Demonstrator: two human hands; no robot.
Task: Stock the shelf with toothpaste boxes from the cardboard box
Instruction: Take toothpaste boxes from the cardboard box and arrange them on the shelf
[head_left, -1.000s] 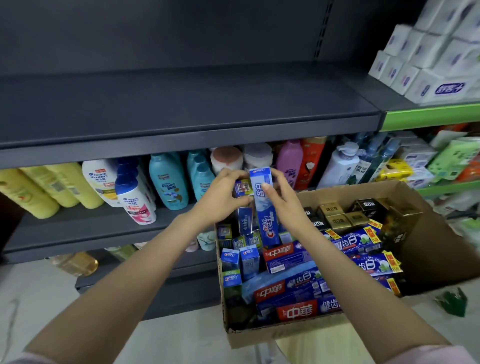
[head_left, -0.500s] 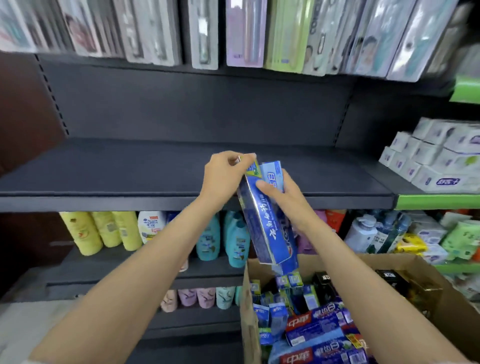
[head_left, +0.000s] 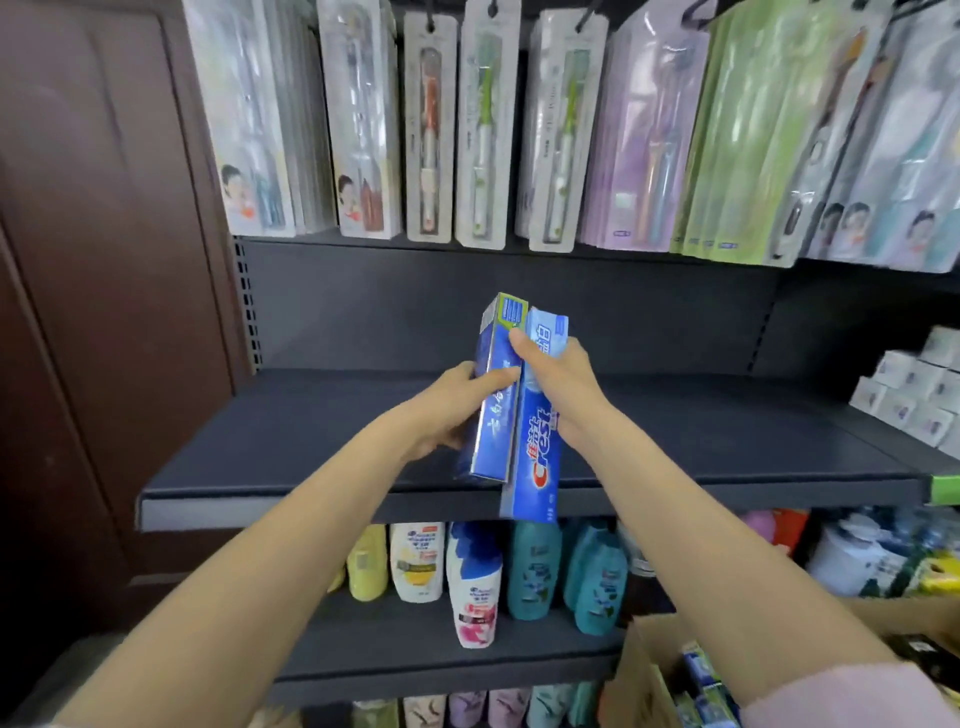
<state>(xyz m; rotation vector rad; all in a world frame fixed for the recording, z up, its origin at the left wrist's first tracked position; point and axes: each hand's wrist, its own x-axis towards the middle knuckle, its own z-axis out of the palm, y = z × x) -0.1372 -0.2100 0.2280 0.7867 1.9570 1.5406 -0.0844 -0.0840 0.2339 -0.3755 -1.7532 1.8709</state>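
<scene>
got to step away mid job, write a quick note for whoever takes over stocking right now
Left hand grips the dark blue toothpaste box; right hand grips the light blue toothpaste box.
Both boxes are held upright, side by side, above the front of the dark shelf.
Done: two boxes are out of the cardboard box.
Left: set both on the shelf, then bring up the rest.

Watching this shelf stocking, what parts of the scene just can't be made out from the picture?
- Cardboard box: cut off by the head view's bottom right edge and the right arm; contents mostly hidden.
- Dark blue toothpaste box: print blurred, partly covered by left hand.
- Light blue toothpaste box: middle covered by right hand.
- Toothbrush packs: text too blurred.
</scene>
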